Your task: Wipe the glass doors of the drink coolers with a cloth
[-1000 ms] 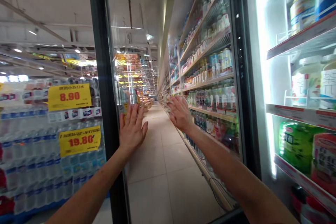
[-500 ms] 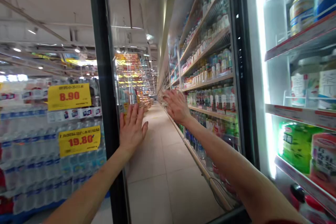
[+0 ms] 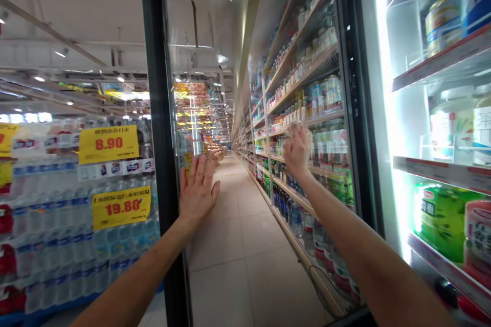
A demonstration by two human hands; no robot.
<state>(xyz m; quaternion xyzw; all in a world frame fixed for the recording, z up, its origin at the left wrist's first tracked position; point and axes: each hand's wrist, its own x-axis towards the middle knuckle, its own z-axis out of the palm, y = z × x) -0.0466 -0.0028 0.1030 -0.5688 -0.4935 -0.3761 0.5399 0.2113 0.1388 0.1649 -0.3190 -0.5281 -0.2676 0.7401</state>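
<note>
A glass cooler door (image 3: 218, 225) in a black frame stands open in front of me. Flat against its glass near the left edge lies my left hand (image 3: 197, 189), fingers stretched out. Farther right, my right hand (image 3: 298, 153) is pressed to the same pane, its fingers closed over a crumpled pale cloth (image 3: 292, 132). Motion blurs that hand, and it covers most of the cloth. Shelves of bottles and a long aisle show in the glass around both hands.
To the right are lit cooler shelves (image 3: 441, 166) with bottles, cans and a green package (image 3: 441, 219). Past the door's black left frame (image 3: 159, 87), packs of bottled water (image 3: 57, 255) are stacked under yellow price signs (image 3: 109, 144).
My right hand has swept rightward across the glass with the cloth. My left hand keeps its place on the pane, while the whole view has shifted slightly.
</note>
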